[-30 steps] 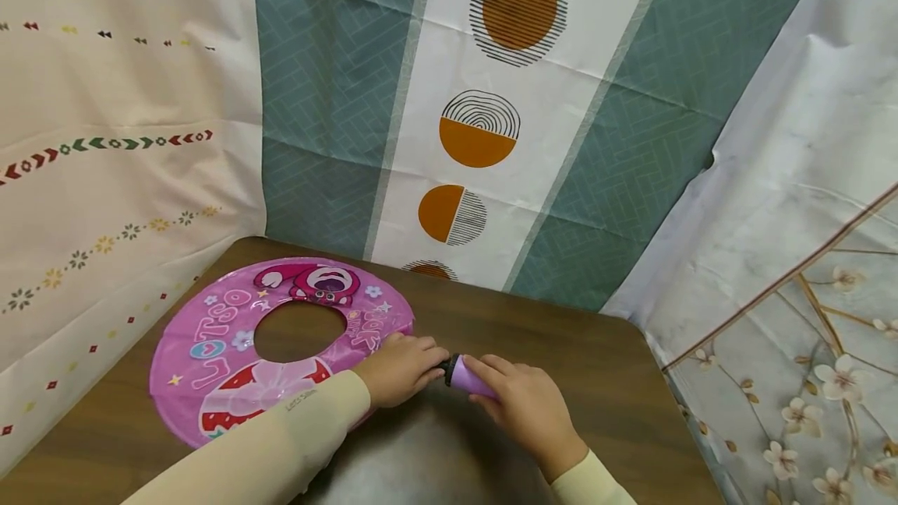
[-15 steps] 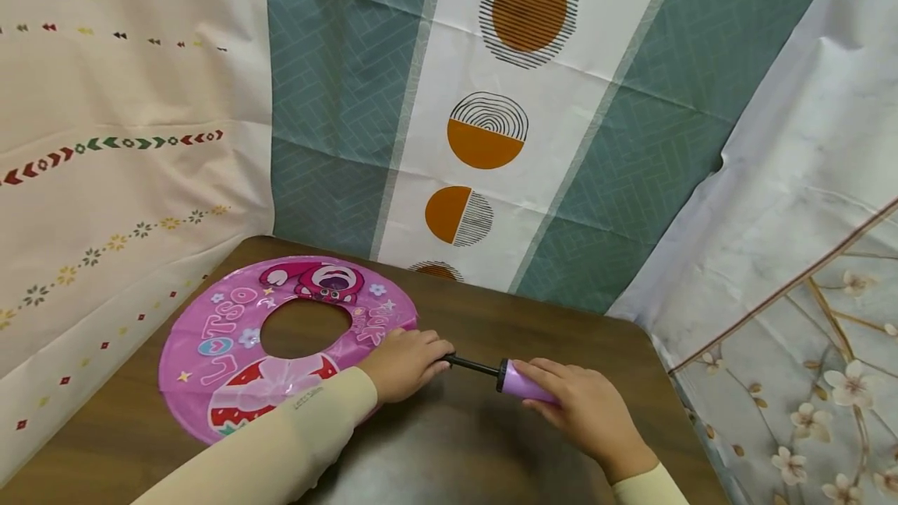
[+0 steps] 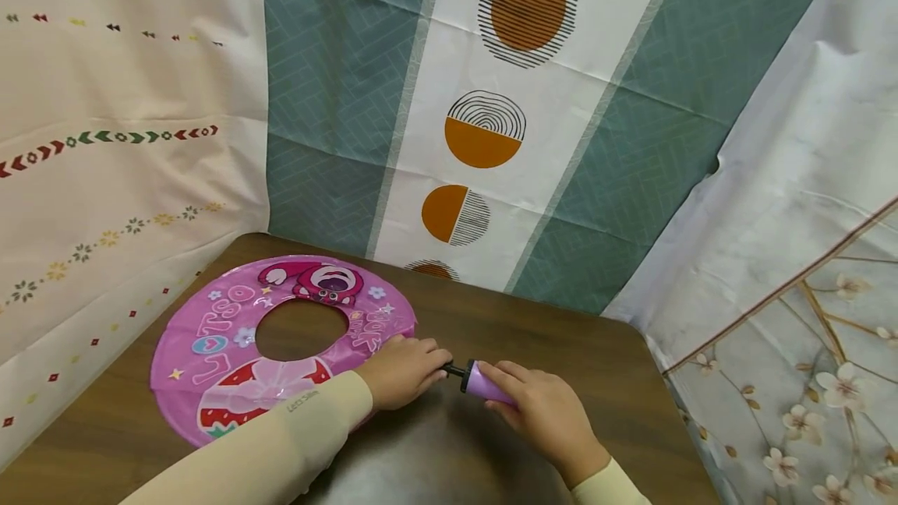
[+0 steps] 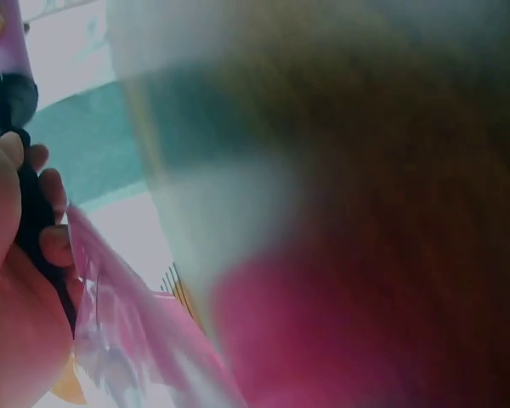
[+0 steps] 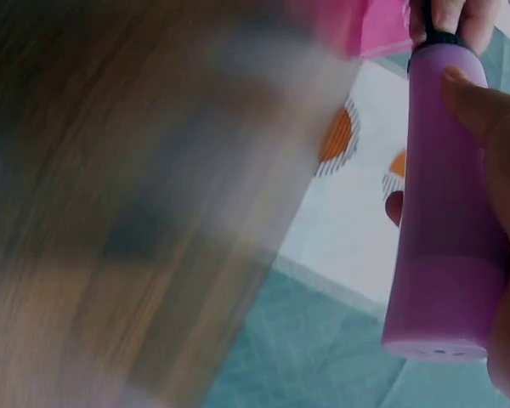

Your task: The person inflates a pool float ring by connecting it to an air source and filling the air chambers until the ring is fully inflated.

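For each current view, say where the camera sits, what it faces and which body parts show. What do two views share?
Head: on the head, facing forward and down at table, ring and pump; left hand, right hand and sleeves show.
Left wrist: on that wrist, facing the left hand holding the pump's black end; a bit of right hand shows.
Right wrist: on that wrist, facing the pump in the right hand; left fingers show.
Both wrist views share pump and ring.
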`<control>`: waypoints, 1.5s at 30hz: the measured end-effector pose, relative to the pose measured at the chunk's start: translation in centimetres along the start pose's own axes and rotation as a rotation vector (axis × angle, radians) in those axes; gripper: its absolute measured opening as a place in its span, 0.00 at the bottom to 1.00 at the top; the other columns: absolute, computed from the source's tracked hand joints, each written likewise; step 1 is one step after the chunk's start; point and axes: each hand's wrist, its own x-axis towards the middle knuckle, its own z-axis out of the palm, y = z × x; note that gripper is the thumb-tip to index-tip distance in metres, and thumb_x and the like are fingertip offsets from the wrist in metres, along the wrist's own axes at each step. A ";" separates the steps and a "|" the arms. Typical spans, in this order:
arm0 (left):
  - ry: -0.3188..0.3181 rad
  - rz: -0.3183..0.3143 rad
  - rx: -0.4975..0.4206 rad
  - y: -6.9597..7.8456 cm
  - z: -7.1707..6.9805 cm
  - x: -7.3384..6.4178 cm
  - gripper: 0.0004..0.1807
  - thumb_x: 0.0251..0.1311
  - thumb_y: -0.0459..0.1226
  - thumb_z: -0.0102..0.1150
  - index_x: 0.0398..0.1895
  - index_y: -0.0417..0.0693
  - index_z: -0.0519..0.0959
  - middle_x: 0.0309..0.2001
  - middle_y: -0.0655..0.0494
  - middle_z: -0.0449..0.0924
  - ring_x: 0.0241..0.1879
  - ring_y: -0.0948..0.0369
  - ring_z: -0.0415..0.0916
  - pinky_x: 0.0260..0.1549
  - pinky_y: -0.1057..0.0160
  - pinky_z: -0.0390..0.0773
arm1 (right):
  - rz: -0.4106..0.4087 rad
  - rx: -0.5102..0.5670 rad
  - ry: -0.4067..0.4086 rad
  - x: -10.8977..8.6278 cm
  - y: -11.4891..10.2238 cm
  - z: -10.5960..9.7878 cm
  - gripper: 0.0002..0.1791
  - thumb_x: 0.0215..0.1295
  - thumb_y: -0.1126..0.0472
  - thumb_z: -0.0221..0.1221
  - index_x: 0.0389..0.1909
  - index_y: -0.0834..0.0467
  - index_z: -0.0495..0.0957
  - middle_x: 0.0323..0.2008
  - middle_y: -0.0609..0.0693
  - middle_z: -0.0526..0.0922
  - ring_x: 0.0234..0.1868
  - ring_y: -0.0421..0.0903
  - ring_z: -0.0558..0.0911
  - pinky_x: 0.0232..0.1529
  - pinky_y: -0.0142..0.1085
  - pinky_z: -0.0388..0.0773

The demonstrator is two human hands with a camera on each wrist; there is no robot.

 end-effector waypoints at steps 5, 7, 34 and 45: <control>0.012 -0.016 0.009 0.1 0.0 0.1 0.11 0.79 0.50 0.57 0.56 0.60 0.81 0.44 0.63 0.83 0.45 0.63 0.83 0.48 0.56 0.76 | 0.001 -0.046 0.042 1.1 -1.1 0.7 0.37 0.54 0.45 0.81 0.67 0.38 0.82 0.51 0.39 0.89 0.34 0.42 0.87 0.38 0.39 0.86; 0.016 -0.011 0.008 0.3 0.0 0.3 0.12 0.79 0.50 0.57 0.57 0.60 0.81 0.44 0.62 0.83 0.45 0.62 0.83 0.48 0.55 0.77 | -0.010 -0.060 0.060 1.3 -1.2 0.7 0.37 0.53 0.46 0.82 0.66 0.38 0.83 0.50 0.39 0.89 0.33 0.42 0.86 0.36 0.39 0.86; 0.025 -0.004 -0.002 0.5 -0.6 -0.5 0.15 0.79 0.50 0.57 0.61 0.60 0.83 0.47 0.62 0.86 0.49 0.63 0.84 0.53 0.51 0.80 | -0.012 0.041 0.017 -4.1 4.1 -2.1 0.43 0.50 0.48 0.83 0.70 0.37 0.79 0.56 0.36 0.88 0.42 0.39 0.90 0.42 0.41 0.88; -0.027 0.015 -0.039 1.4 -0.5 0.5 0.13 0.79 0.51 0.57 0.58 0.62 0.82 0.43 0.64 0.84 0.44 0.65 0.82 0.48 0.59 0.77 | 0.075 -0.018 0.038 -0.1 -1.5 0.6 0.35 0.57 0.41 0.78 0.67 0.40 0.83 0.51 0.37 0.90 0.37 0.41 0.90 0.42 0.41 0.87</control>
